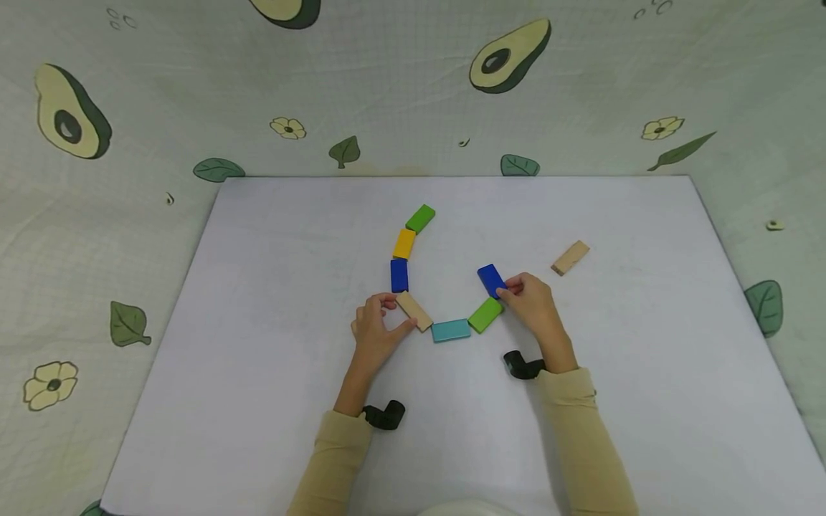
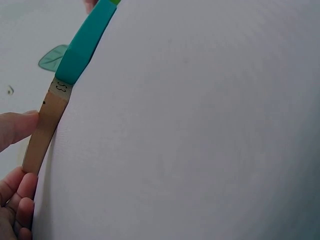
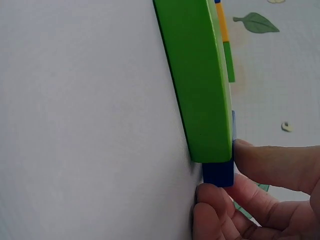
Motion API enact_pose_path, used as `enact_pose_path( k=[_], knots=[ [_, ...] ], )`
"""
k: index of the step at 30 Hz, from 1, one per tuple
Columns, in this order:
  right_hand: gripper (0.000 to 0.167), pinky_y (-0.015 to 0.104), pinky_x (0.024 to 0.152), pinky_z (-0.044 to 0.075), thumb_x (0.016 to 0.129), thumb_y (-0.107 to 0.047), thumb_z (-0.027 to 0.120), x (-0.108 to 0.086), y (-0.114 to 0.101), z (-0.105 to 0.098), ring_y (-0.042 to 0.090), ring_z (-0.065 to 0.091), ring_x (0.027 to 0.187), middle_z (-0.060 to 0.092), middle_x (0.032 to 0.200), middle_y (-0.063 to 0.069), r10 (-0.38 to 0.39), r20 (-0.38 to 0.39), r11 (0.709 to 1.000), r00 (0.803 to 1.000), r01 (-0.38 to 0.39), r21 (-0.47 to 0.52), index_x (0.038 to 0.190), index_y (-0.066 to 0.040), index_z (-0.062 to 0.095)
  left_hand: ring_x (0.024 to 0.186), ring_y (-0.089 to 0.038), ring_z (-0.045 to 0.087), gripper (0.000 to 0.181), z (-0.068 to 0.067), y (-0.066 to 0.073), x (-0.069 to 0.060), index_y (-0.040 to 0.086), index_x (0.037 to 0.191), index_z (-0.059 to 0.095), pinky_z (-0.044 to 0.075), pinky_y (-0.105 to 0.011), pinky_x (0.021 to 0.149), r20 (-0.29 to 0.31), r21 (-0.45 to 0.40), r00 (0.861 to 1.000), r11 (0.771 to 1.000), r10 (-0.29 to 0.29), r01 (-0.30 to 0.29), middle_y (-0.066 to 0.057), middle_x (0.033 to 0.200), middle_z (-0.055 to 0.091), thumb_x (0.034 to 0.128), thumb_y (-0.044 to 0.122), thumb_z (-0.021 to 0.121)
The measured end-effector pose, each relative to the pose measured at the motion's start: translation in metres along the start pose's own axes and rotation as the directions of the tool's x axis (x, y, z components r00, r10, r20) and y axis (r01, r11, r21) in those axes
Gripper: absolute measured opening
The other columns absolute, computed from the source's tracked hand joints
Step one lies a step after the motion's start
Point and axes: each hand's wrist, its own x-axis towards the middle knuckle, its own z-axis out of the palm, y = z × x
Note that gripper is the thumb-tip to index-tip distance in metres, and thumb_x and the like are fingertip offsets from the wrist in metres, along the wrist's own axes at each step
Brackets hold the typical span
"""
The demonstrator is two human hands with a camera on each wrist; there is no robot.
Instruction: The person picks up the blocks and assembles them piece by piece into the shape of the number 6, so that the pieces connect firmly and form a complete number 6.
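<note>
Coloured and plain wooden blocks lie in a curved row on the white table. My left hand (image 1: 376, 331) holds a plain wooden block (image 1: 414, 311) in the row, thumb near one end and fingers at the other; the left wrist view shows this wooden block (image 2: 46, 127) meeting the teal block (image 2: 85, 45). My right hand (image 1: 532, 304) pinches a blue block (image 1: 492, 280) between thumb and fingers at the row's right end. This blue block (image 3: 218, 174) sits at the end of a light green block (image 3: 197, 85), partly hidden behind it in the right wrist view.
The row's far-left part holds another blue block (image 1: 399, 276), a yellow block (image 1: 404, 244) and a green block (image 1: 421, 218). A loose plain block (image 1: 571, 258) lies apart on the right. A cloth with avocado prints (image 1: 400, 86) surrounds the white table (image 1: 258, 430).
</note>
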Motion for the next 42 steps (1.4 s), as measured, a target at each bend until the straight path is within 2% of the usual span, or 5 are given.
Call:
enact_pose_path(
  k=[14,42],
  knots=[
    [0.035,0.028,0.066,0.04,0.092,-0.028,0.057,0.0041,0.0056,0.0024,0.024,0.051,0.082,0.056,0.094,0.015,-0.01,-0.018,1.0,1.0,0.01,0.003,0.112,0.001,0.056,0.099,-0.023,0.041,0.051,-0.0002,0.0009,-0.0007,0.011,0.118,0.047,0.022,-0.04,0.081,-0.007,-0.012,1.0,1.0,0.011,-0.011,-0.005,0.104,0.052,0.0786,0.033,0.072],
    [0.037,0.029,0.064,0.038,0.092,-0.029,0.058,0.0043,0.003,0.0036,0.024,0.047,0.081,0.055,0.09,0.014,-0.061,0.004,0.998,0.998,0.061,-0.03,0.119,-0.003,0.059,0.1,-0.023,0.041,0.052,0.0002,0.0013,0.0002,0.012,0.118,0.047,0.022,-0.04,0.082,-0.005,-0.004,1.0,1.0,-0.015,0.015,-0.006,0.104,0.052,0.0781,0.033,0.073]
  ],
)
